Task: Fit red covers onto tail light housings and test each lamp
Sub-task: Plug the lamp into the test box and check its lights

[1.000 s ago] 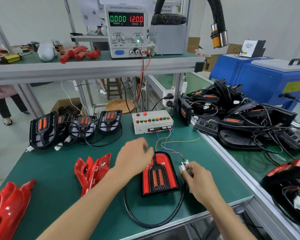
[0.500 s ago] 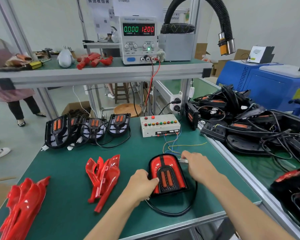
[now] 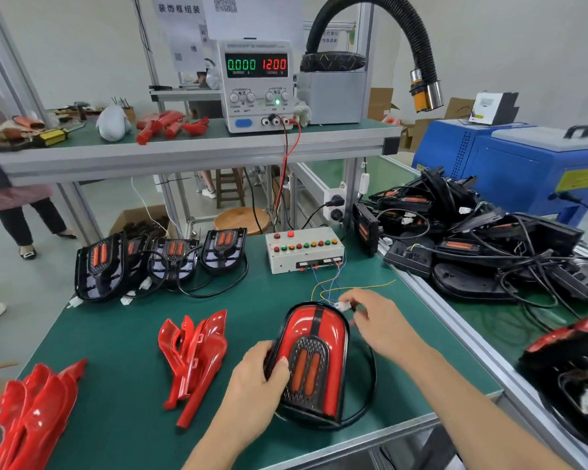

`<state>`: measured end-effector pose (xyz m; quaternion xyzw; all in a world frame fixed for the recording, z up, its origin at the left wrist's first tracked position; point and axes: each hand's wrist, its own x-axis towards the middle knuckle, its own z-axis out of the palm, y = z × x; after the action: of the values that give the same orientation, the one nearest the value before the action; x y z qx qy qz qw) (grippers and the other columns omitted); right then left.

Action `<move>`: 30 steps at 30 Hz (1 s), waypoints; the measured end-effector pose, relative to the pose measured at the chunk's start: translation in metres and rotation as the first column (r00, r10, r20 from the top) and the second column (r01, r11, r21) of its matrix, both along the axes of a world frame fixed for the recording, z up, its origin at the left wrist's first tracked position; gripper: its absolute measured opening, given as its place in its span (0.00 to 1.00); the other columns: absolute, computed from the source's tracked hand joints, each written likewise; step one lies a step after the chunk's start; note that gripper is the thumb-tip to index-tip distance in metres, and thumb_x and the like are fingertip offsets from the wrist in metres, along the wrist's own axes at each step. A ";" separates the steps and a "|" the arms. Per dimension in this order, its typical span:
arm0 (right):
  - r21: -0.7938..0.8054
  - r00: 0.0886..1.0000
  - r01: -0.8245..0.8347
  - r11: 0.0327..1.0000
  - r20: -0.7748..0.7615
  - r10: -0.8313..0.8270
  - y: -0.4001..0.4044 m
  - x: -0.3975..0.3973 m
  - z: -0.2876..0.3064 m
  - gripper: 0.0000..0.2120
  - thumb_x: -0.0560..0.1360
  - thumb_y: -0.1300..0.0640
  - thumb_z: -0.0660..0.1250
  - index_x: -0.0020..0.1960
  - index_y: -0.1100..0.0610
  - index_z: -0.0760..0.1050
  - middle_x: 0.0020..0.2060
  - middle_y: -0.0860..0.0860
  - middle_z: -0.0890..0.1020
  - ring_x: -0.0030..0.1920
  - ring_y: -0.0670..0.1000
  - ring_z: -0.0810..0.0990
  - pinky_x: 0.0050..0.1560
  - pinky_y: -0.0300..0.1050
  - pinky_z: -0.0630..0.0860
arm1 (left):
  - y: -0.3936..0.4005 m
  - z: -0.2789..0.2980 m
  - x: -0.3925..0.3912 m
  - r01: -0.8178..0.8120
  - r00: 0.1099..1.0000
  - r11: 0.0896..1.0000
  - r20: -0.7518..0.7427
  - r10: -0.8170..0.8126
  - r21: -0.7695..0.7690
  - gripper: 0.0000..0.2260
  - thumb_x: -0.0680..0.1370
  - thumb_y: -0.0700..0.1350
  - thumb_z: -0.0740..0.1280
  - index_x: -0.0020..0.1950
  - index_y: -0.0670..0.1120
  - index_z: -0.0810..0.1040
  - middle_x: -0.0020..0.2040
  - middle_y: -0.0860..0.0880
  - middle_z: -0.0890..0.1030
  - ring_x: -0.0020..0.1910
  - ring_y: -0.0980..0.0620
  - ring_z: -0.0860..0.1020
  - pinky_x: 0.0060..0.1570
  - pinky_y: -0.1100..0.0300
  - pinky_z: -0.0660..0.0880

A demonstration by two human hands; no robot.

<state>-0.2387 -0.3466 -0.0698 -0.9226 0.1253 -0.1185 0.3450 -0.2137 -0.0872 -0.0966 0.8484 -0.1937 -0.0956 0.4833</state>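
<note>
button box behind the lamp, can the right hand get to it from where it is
Probably yes. The right hand pinches the white connector just in front of the button box; only loose coloured wires lie on the mat between them. It would likely need to let go of the connector first.

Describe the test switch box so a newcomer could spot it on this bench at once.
Start at the power supply on the upper shelf and follow its red and black leads down to the green mat. There stands the test switch box, a pale box right of the row of uncovered black housings. It alone carries rows of small red, green and yellow buttons.
</note>
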 end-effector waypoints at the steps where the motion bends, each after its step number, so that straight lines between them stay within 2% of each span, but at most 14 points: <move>1: 0.142 1.000 0.019 0.990 0.005 -0.020 0.002 0.000 0.002 0.19 0.80 0.65 0.57 0.52 0.43 0.78 0.53 0.44 0.81 0.46 0.47 0.85 0.51 0.47 0.80 | 0.002 -0.004 -0.003 0.020 1.000 1.000 0.020 -0.020 -0.005 0.06 0.82 0.50 0.65 0.56 0.61 0.76 0.52 0.59 0.82 0.52 0.65 0.78 0.49 0.71 0.73; 3: 0.357 0.999 0.033 0.934 0.004 -0.037 0.004 0.001 0.004 0.15 0.83 0.57 0.57 0.52 0.41 0.80 0.54 0.41 0.83 0.45 0.43 0.86 0.52 0.44 0.81 | 0.006 -0.009 -0.008 0.066 0.996 0.998 0.054 -0.065 -0.014 0.08 0.81 0.50 0.67 0.58 0.63 0.74 0.53 0.60 0.81 0.54 0.65 0.78 0.50 0.73 0.72; 5: 0.390 1.000 -0.019 0.921 0.025 0.009 0.008 0.002 0.007 0.11 0.83 0.48 0.60 0.53 0.40 0.81 0.54 0.40 0.84 0.48 0.42 0.85 0.56 0.43 0.80 | 0.007 -0.010 -0.009 0.100 0.991 0.995 0.086 -0.098 -0.022 0.10 0.81 0.49 0.68 0.57 0.63 0.75 0.52 0.60 0.80 0.55 0.64 0.78 0.50 0.73 0.72; 6: 0.348 0.998 -0.057 0.936 0.033 0.048 0.012 0.002 0.010 0.09 0.82 0.45 0.61 0.55 0.40 0.81 0.54 0.38 0.83 0.51 0.39 0.84 0.58 0.41 0.77 | 0.006 -0.009 -0.008 0.119 0.989 0.993 0.093 -0.117 -0.018 0.10 0.81 0.48 0.68 0.58 0.63 0.75 0.52 0.60 0.80 0.55 0.63 0.78 0.51 0.72 0.72; 8: 0.174 0.989 -0.151 0.973 0.018 0.150 0.022 0.004 0.017 0.16 0.78 0.37 0.60 0.59 0.40 0.80 0.55 0.35 0.80 0.52 0.32 0.78 0.56 0.32 0.71 | 0.003 -0.005 -0.007 0.156 0.984 0.988 0.096 -0.153 -0.018 0.11 0.80 0.49 0.68 0.59 0.63 0.74 0.52 0.60 0.80 0.55 0.62 0.78 0.51 0.70 0.74; 10: 0.030 0.968 -0.251 0.968 -0.024 0.251 0.036 0.006 0.027 0.23 0.76 0.32 0.57 0.63 0.41 0.78 0.55 0.36 0.78 0.51 0.32 0.76 0.54 0.32 0.70 | -0.002 0.001 -0.007 0.170 0.980 0.985 0.113 -0.165 -0.030 0.16 0.76 0.54 0.68 0.62 0.64 0.70 0.50 0.61 0.79 0.52 0.62 0.78 0.51 0.69 0.74; 13: -0.144 0.924 -0.381 0.913 -0.102 0.369 0.056 0.008 0.038 0.20 0.80 0.38 0.57 0.64 0.43 0.78 0.53 0.37 0.76 0.51 0.39 0.77 0.58 0.42 0.74 | -0.011 0.006 -0.006 0.143 0.985 0.989 0.100 -0.137 -0.047 0.28 0.71 0.58 0.68 0.66 0.67 0.58 0.49 0.61 0.78 0.45 0.59 0.78 0.46 0.67 0.74; 16: -0.298 0.891 -0.453 0.840 -0.116 0.440 0.069 0.005 0.042 0.15 0.80 0.45 0.56 0.59 0.44 0.79 0.51 0.41 0.78 0.51 0.44 0.77 0.55 0.49 0.75 | -0.016 0.006 -0.003 0.129 0.991 0.991 0.027 -0.128 -0.040 0.38 0.73 0.54 0.70 0.71 0.75 0.49 0.52 0.70 0.81 0.52 0.68 0.80 0.51 0.73 0.73; 17: -0.322 0.895 -0.443 0.837 -0.102 0.435 0.070 0.004 0.043 0.14 0.80 0.47 0.57 0.58 0.45 0.78 0.52 0.42 0.79 0.52 0.46 0.77 0.56 0.50 0.75 | -0.017 0.006 -0.002 0.110 0.994 0.994 0.020 -0.109 -0.024 0.36 0.72 0.55 0.70 0.69 0.77 0.51 0.52 0.74 0.80 0.52 0.72 0.78 0.51 0.76 0.72; 19: -0.311 0.913 -0.403 0.861 -0.072 0.401 0.071 0.002 0.042 0.14 0.79 0.50 0.59 0.61 0.47 0.78 0.57 0.43 0.81 0.57 0.48 0.78 0.59 0.50 0.74 | -0.018 0.005 -0.001 0.046 0.999 0.999 -0.019 -0.046 -0.016 0.26 0.69 0.58 0.68 0.62 0.77 0.63 0.48 0.74 0.80 0.51 0.75 0.77 0.47 0.79 0.70; 21: -0.326 0.914 -0.398 0.857 -0.058 0.402 0.074 0.000 0.039 0.15 0.79 0.52 0.60 0.63 0.48 0.78 0.58 0.44 0.83 0.58 0.50 0.79 0.60 0.50 0.74 | -0.018 0.003 0.001 -0.004 0.999 1.000 -0.038 0.004 -0.009 0.13 0.67 0.60 0.68 0.51 0.71 0.75 0.44 0.68 0.82 0.44 0.69 0.79 0.41 0.73 0.72; 23: -0.385 0.896 -0.433 0.815 -0.087 0.436 0.078 0.000 0.036 0.15 0.80 0.53 0.59 0.61 0.51 0.79 0.56 0.46 0.84 0.55 0.53 0.79 0.62 0.50 0.72 | -0.021 0.002 0.001 -0.042 0.999 0.999 -0.033 0.042 0.004 0.05 0.70 0.56 0.71 0.45 0.61 0.78 0.40 0.60 0.82 0.37 0.63 0.78 0.36 0.67 0.73; 27: -0.394 0.883 -0.465 0.793 -0.138 0.449 0.080 0.001 0.031 0.13 0.81 0.55 0.57 0.55 0.52 0.79 0.53 0.48 0.83 0.55 0.52 0.78 0.73 0.51 0.65 | -0.021 0.002 -0.001 -0.080 0.994 0.995 -0.083 0.075 -0.057 0.15 0.74 0.48 0.73 0.55 0.63 0.72 0.46 0.69 0.81 0.44 0.68 0.79 0.39 0.75 0.71; 30: -0.428 0.867 -0.496 0.756 -0.190 0.461 0.082 -0.001 0.026 0.16 0.83 0.53 0.54 0.59 0.51 0.79 0.54 0.48 0.83 0.57 0.51 0.78 0.70 0.55 0.66 | -0.022 0.001 0.000 -0.083 0.992 0.996 -0.096 0.080 -0.038 0.16 0.77 0.45 0.71 0.61 0.60 0.72 0.42 0.63 0.83 0.46 0.73 0.77 0.41 0.78 0.69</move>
<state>-0.2394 -0.2647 -0.0440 -0.9823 -0.1342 -0.0193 0.1290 -0.2137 -0.1094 -0.0956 0.8399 -0.1377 -0.1118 0.5130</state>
